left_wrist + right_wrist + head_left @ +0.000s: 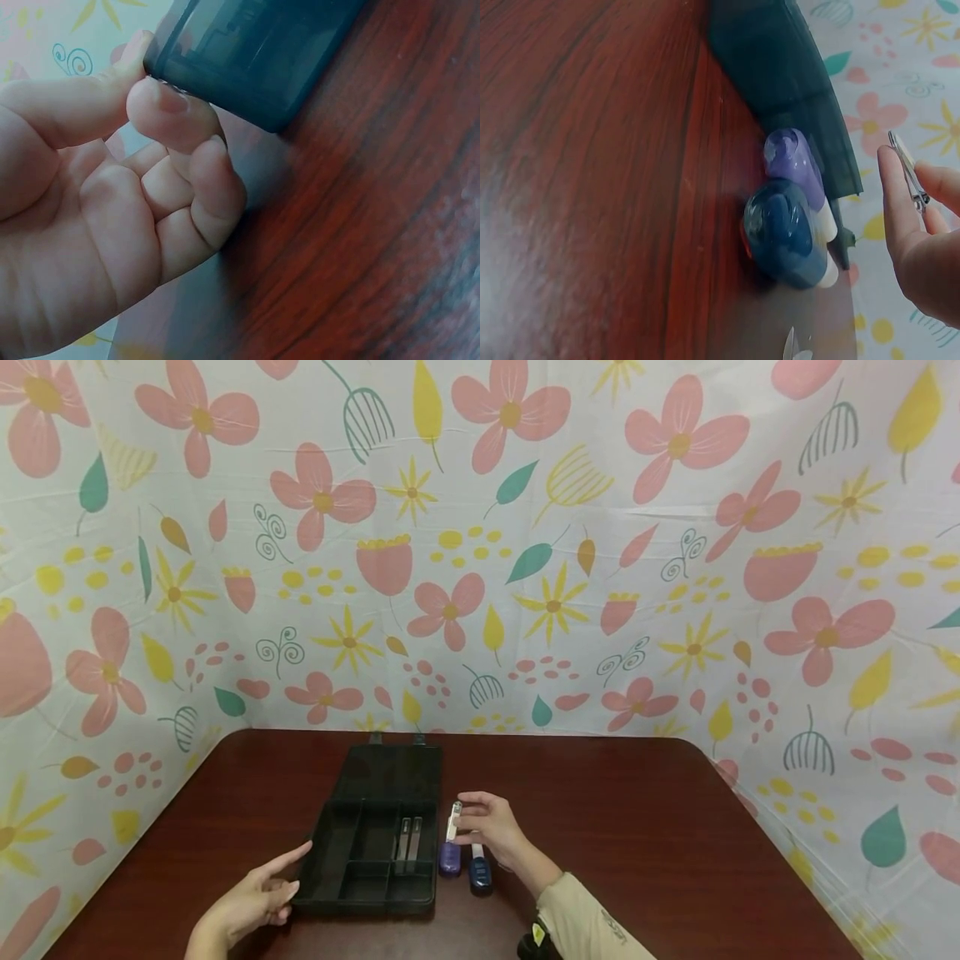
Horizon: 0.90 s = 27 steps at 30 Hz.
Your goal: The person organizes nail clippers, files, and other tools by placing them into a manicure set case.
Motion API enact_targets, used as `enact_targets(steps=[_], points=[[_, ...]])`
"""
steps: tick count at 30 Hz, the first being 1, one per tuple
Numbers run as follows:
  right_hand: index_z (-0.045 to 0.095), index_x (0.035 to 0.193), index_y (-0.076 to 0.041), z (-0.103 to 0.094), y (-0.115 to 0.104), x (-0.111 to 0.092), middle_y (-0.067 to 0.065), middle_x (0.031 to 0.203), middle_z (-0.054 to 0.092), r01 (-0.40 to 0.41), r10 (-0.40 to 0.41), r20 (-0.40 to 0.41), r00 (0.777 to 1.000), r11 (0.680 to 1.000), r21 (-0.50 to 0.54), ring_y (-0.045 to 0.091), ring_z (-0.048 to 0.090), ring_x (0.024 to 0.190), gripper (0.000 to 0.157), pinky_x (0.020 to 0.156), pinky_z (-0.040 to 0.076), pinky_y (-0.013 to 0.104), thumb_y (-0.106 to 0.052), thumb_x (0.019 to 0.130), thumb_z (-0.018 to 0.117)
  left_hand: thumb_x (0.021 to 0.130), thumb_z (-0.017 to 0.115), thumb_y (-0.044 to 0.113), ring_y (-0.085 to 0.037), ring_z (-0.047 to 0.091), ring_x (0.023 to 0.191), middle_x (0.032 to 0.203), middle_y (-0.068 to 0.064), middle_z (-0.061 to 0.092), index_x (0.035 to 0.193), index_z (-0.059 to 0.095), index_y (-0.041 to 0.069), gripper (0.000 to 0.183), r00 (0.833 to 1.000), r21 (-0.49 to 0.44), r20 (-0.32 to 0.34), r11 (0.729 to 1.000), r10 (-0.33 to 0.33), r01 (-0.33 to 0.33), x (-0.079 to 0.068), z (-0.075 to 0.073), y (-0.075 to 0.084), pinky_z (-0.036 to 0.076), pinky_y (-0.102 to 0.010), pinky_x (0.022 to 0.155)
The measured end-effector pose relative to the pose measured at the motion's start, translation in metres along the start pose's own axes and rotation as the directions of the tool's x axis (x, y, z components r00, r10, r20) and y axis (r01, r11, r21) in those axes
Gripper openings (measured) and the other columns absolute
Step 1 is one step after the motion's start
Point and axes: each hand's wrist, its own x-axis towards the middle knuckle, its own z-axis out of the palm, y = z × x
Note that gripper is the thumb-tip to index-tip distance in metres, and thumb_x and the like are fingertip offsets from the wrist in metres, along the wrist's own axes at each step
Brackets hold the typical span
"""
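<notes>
A black plastic case with several compartments lies on the table with its lid folded back. My left hand grips the case's near left corner between thumb and finger; the left wrist view shows the other fingers curled beneath. Two silver nail clippers lie side by side in the right-hand compartment. My right hand pinches another nail clipper above the table, just right of the case. Below it lie a purple nail polish bottle and a dark blue one, both with white caps.
The dark red-brown table extends to the right of the case. A floral cloth hangs behind and at the sides. Beside my right sleeve is a small black object with a yellow mark.
</notes>
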Motion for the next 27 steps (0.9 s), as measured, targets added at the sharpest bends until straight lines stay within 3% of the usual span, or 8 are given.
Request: enact_targets(steps=[5,12,20,27], points=[[0.043,0.118,0.017,0.005,-0.001,0.002,0.013,0.086,0.054,-0.015,0.015,0.015,1.000,1.000,-0.011,0.020,0.060,0.067,0.041,0.066,0.049,0.043,0.012,0.080,0.057,0.091,0.053,0.014,-0.014,0.046,0.059,0.066,0.001,0.044,0.142,0.013,0.004,0.065,1.000,0.001,-0.006,1.000,-0.009,0.009,-0.001,0.001,0.001,0.044,-0.032,0.060],[0.039,0.118,0.019,0.013,0.003,0.008,0.016,0.085,0.053,-0.004,0.003,0.031,1.000,0.999,0.053,0.018,0.060,0.067,0.043,0.062,0.051,0.037,0.016,0.078,0.055,0.091,0.052,0.014,-0.014,0.045,0.058,0.065,0.001,0.043,0.142,0.011,0.002,0.066,1.000,0.003,-0.003,1.000,-0.003,0.003,-0.001,0.002,0.001,0.043,-0.031,0.059],[0.036,0.119,0.021,0.023,0.004,0.011,0.014,0.084,0.052,-0.001,0.001,0.005,1.000,0.996,0.089,0.018,0.060,0.067,0.043,0.062,0.051,0.038,0.017,0.079,0.053,0.091,0.052,0.014,-0.014,0.045,0.059,0.066,0.001,0.042,0.142,0.010,0.002,0.067,1.000,0.003,-0.015,1.000,-0.015,0.015,-0.001,0.002,0.003,0.043,-0.032,0.059],[0.043,0.115,0.016,0.035,0.003,0.015,0.013,0.082,0.056,0.002,-0.003,0.011,1.000,0.998,0.070,0.017,0.060,0.063,0.036,0.063,0.050,0.039,0.014,0.081,0.053,0.092,0.051,0.014,-0.013,0.044,0.059,0.066,0.001,0.043,0.142,0.006,0.002,0.068,1.000,-0.003,0.014,1.000,-0.003,0.003,0.000,-0.001,0.000,0.043,-0.031,0.059]])
